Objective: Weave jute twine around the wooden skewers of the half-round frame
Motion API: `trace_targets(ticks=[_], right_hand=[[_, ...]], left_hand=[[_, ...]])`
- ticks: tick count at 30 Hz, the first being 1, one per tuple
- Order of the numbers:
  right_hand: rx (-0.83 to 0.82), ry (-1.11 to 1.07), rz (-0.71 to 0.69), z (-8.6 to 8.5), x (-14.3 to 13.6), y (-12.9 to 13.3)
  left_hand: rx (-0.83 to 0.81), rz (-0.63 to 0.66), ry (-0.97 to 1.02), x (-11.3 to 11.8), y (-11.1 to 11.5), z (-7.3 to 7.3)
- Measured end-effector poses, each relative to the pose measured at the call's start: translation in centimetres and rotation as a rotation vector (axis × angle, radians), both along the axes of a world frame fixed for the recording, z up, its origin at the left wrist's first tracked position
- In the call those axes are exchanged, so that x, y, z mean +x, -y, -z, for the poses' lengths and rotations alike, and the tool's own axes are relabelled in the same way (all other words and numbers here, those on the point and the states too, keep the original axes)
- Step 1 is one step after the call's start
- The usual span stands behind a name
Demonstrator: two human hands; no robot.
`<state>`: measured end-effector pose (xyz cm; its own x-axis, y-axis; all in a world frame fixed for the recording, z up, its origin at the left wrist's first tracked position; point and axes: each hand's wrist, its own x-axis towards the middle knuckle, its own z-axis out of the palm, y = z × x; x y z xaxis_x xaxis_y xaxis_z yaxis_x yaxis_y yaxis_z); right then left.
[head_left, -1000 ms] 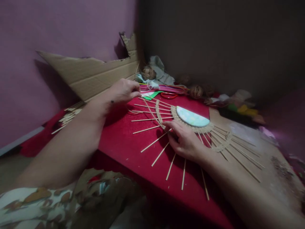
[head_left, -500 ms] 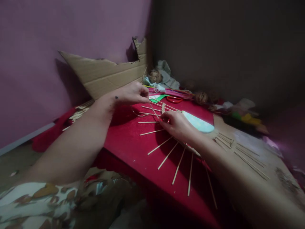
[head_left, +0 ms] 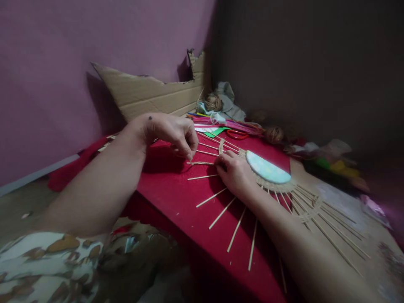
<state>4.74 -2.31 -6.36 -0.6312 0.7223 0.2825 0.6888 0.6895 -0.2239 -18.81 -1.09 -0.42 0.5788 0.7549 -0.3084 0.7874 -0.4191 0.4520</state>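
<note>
Thin wooden sticks fan out over a red cloth from a pale blue half-round piece edged with woven twine. A band of twine is woven across the upper sticks. My left hand pinches a strand of twine near the tips of the left sticks. The strand runs toward my right hand, whose bent fingers press together on the sticks by the woven band. What lies under those fingers is partly hidden.
Torn cardboard leans on the purple wall. Behind the sticks lie red-handled scissors, coloured strips, green paper, twine balls and cloth. The red table's front edge runs diagonally below my hands.
My left hand has come down, bringing the strand low along the sticks. My right hand has shifted slightly, and more of the half-round piece and its woven edge shows. The view has shifted slightly.
</note>
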Motion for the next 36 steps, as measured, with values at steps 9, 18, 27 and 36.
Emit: trace_targets(ticks=[9,18,27,36], right_hand=[[0.023,0.114,-0.044,-0.2,0.1,0.3],[0.023,0.290,-0.008,-1.2,-0.6,0.3],[0.135,0.261,-0.018,-0.3,-0.2,-0.2],[-0.026,0.001,-0.050,-0.2,0.1,-0.1]], left_hand=[[-0.181,-0.082,0.187,0.2,0.7,-0.3],[-0.110,-0.105,-0.010,1.0,-0.4,0.9],[0.103,-0.148,-0.064,0.4,-0.7,0.8],[0.628,-0.339,-0.094,1.6,-3.6,3.2]])
